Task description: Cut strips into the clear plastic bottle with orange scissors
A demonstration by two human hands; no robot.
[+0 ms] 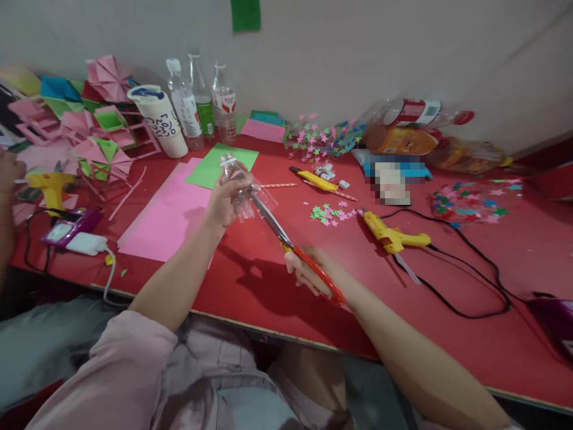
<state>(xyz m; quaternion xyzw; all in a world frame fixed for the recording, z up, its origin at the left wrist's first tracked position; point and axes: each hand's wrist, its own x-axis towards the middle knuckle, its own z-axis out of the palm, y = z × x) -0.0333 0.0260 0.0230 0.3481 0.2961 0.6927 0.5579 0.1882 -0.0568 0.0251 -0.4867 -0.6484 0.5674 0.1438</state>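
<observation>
My left hand (229, 194) is closed around the clear neck piece of a cut plastic bottle (244, 206), held above the red table (250, 280). Strips of clear plastic flare out from its lower end. My right hand (308, 269) grips scissors with red handles (320, 276), and the blades point up and left. The blade tips reach the plastic strips near my left fingers; whether they are closing on a strip I cannot tell. Below my left hand lie pink paper sheets (165, 221) and a green sheet (219, 167).
Right of my hands lie a yellow glue gun (394, 233) with a black cord, small paper stars (329, 214) and a yellow cutter (317, 179). Behind stand bottles (224, 104) and a white tumbler (159, 122). At left are pink paper crafts (105, 158) and another person's hand (9, 167).
</observation>
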